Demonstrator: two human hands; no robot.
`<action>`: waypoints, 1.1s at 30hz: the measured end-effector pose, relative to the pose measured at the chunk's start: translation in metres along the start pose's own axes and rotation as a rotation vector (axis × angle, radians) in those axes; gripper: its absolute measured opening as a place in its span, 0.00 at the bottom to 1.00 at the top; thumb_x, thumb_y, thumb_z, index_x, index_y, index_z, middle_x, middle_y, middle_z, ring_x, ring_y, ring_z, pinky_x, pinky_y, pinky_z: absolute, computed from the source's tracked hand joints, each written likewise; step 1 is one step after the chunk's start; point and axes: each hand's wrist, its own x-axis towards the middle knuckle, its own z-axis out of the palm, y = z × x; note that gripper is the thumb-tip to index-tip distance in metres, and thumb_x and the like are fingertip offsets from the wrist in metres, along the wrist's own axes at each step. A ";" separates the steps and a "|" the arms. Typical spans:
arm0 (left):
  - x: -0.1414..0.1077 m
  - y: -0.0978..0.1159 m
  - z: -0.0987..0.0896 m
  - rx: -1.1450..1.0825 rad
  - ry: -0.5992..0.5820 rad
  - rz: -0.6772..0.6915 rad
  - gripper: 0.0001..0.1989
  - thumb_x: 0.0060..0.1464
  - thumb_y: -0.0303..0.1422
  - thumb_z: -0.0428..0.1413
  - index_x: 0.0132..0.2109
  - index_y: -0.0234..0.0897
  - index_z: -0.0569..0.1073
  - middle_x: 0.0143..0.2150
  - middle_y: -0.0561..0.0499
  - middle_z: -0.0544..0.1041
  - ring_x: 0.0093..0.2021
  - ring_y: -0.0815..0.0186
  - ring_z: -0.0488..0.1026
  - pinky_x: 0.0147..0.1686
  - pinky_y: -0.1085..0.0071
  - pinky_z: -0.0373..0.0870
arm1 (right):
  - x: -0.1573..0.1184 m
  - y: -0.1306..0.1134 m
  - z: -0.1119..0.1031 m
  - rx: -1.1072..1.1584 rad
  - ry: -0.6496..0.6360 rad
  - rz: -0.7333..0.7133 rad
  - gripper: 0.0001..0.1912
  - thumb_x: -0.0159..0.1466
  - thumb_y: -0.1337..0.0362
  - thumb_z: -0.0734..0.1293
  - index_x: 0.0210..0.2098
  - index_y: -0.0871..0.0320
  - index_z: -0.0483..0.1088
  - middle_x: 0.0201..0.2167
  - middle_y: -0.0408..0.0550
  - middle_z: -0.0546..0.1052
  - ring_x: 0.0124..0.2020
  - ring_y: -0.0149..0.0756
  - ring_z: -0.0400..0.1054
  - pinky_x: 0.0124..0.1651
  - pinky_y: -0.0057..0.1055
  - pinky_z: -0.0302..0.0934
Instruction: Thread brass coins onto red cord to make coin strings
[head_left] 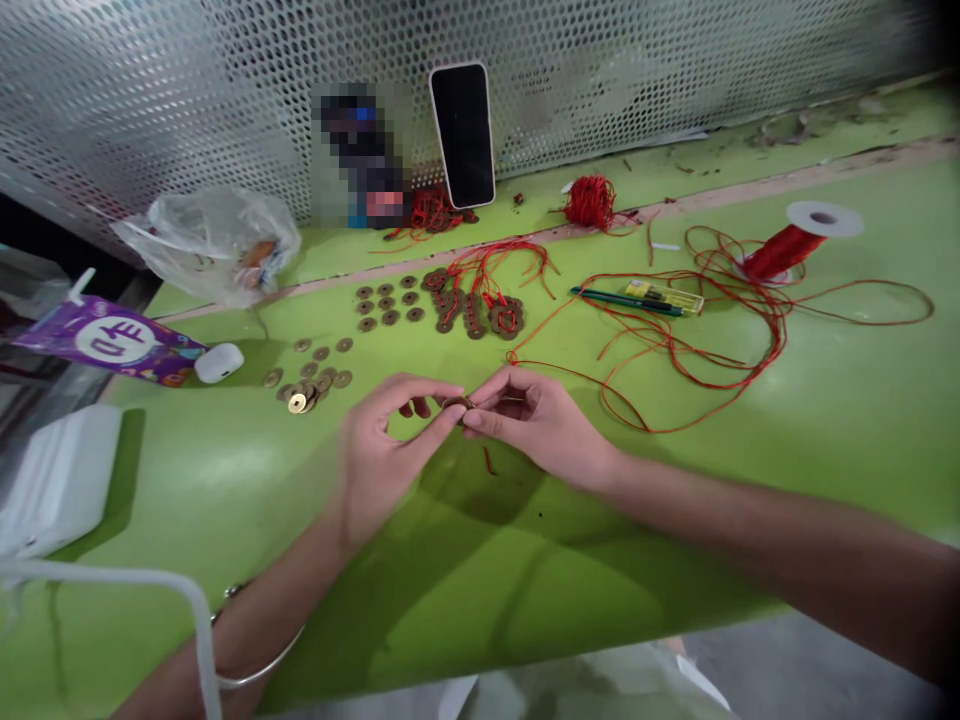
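Between the fingertips of both hands, above the green table, are brass coins (466,409), mostly covered by my fingers. My left hand (394,425) pinches them from the left, thumb and forefinger together. From the right, my right hand (536,420) closes its thumb and fingers on the same coins. A red cord (570,368) runs from behind my right hand toward a tangle on the right, and a short red end (487,460) shows below the hands. Left of my hands lies a loose pile of coins (322,378). Beyond them stand rows of coins (386,302) and red-corded coin strings (472,310).
A red cord spool (787,250), a green pen (630,301) and a yellow case (667,297) lie right. A phone (463,135) leans on the mesh wall. A plastic bag (217,245), purple packet (112,340) and white box (60,480) are left. A white bar (112,575) crosses the lower left.
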 end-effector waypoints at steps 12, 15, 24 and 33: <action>-0.004 0.007 0.005 0.240 0.063 0.331 0.15 0.52 0.26 0.61 0.47 0.42 0.76 0.40 0.49 0.76 0.39 0.65 0.73 0.39 0.67 0.73 | -0.001 -0.006 0.003 0.024 0.073 0.004 0.16 0.49 0.56 0.76 0.29 0.58 0.70 0.26 0.41 0.75 0.32 0.30 0.73 0.44 0.30 0.69; -0.004 0.006 0.006 0.263 0.070 0.356 0.15 0.52 0.26 0.61 0.48 0.42 0.76 0.40 0.49 0.76 0.38 0.65 0.73 0.38 0.67 0.73 | -0.001 -0.005 0.002 0.015 0.061 -0.010 0.14 0.51 0.58 0.76 0.29 0.58 0.70 0.27 0.42 0.76 0.33 0.30 0.73 0.45 0.31 0.69; -0.006 0.004 0.003 0.242 0.084 0.367 0.16 0.52 0.25 0.61 0.48 0.45 0.75 0.40 0.51 0.75 0.37 0.66 0.72 0.36 0.68 0.73 | -0.002 -0.005 0.002 0.163 -0.052 0.047 0.11 0.54 0.58 0.74 0.29 0.57 0.71 0.30 0.42 0.77 0.36 0.29 0.73 0.48 0.30 0.67; -0.007 0.005 0.000 0.289 0.091 0.422 0.17 0.51 0.26 0.60 0.49 0.47 0.75 0.39 0.51 0.75 0.36 0.66 0.73 0.35 0.69 0.74 | -0.003 -0.006 0.004 0.296 -0.137 0.246 0.16 0.51 0.54 0.75 0.29 0.58 0.70 0.29 0.42 0.78 0.31 0.28 0.74 0.45 0.28 0.67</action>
